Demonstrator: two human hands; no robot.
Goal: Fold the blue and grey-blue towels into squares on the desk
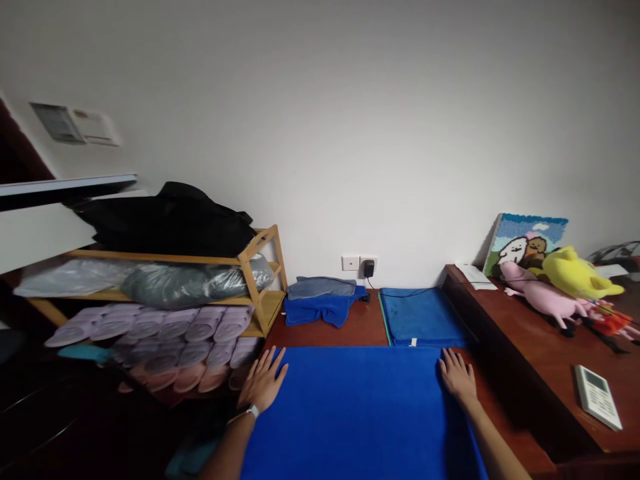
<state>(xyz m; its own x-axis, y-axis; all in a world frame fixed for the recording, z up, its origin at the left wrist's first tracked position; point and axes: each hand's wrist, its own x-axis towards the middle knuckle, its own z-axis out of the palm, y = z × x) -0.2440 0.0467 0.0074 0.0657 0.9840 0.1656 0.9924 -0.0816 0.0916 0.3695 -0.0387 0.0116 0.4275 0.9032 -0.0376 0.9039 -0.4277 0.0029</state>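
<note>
A broad blue cloth (355, 413) lay over the near part of the brown worktop (327, 335), its far edge running roughly straight and just short of, or meeting, a folded blue towel (425, 317) near the back edge. The left hand (263, 385), with a watch (251, 411) at its wrist, was palm down at the cloth's far left corner, fingers spread and gripping nothing. The right hand (458, 377) was likewise flat and unclenched at the far right corner. For smoothing, this wide placing looked sound: equal, light pressure from both palms would have suited the cloth best, drawn outward toward the side edges so that neither corner dragged the other askew. The right side, where a dark band suggested a fold or shadow, seemed to deserve the most care. Pushing hard toward the back edge might have rucked the cloth against the towel, or nudged the crumpled blue cloth (317, 312) and the grey cloth (323, 288) by the worktop's back left corner. The cloth's near edge was out of view, so its squareness there could not be judged.
</note>
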